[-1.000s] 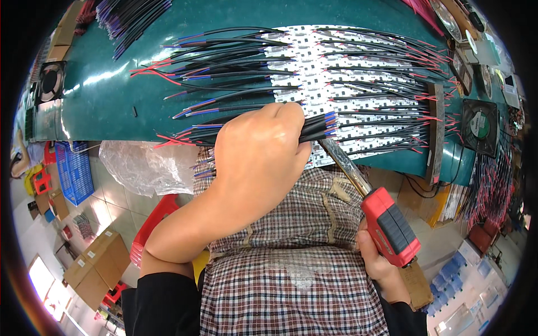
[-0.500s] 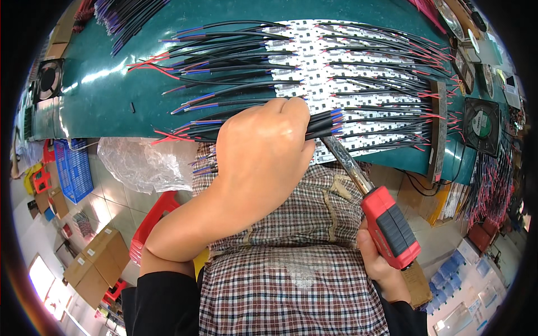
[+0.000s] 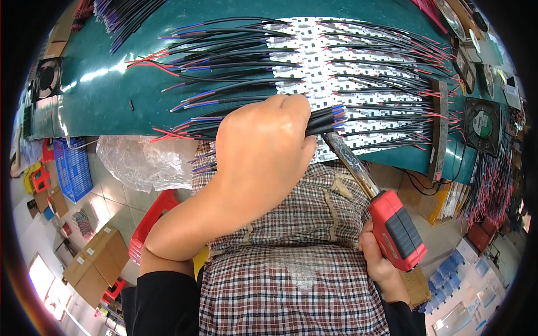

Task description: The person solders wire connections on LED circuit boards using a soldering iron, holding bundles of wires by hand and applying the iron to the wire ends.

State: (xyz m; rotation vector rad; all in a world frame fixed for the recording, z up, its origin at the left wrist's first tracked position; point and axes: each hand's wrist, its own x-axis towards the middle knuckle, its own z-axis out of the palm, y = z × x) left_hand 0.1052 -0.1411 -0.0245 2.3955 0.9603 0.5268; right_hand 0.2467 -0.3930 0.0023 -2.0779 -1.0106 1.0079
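Clamping black wires (image 3: 321, 121) in left hand (image 3: 264, 131) at near edge of tabletop (image 3: 106, 109); gripping red-handled tool (image 3: 398, 231) in right hand (image 3: 376, 259), handle now shifted slightly right, seemingly re-angling beside wire ends (image 3: 338, 113).

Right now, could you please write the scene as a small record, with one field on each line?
Left hand: closed around a wire bundle
Bundle ends at right: blue and red
Right hand: grips a red tool by its handle
Tool tip: close to the bundle's right end; contact cannot be told
Boards: white, in rows, with black wires on both sides
Surface: green table
Bar: among the right-hand wire ends
Fans: one at left, one at right
Below table edge: clear plastic bag, blue crate
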